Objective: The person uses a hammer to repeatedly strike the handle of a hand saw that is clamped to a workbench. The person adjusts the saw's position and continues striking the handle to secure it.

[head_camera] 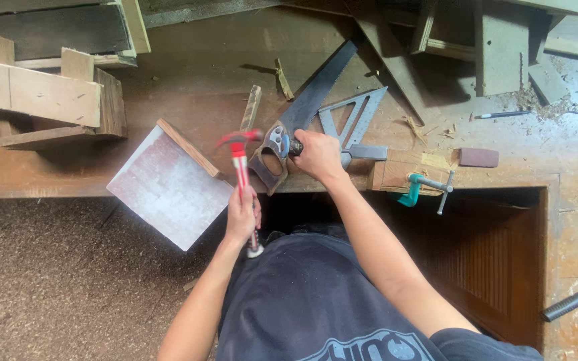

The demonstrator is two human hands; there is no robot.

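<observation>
Now we grip red-handled hammer in left hand, fingers wrapped tight round lower handle, head raised just left of handsaw. Our right hand closed round something small at saw handle; what it is, we cannot tell. Saw lies flat on workbench, blade running up-right. Metal square just right of saw, touching blade. Whitish board left of saw, overhanging bench edge. Teal clamp on wood block, right of saw. Containers: we see none.
</observation>
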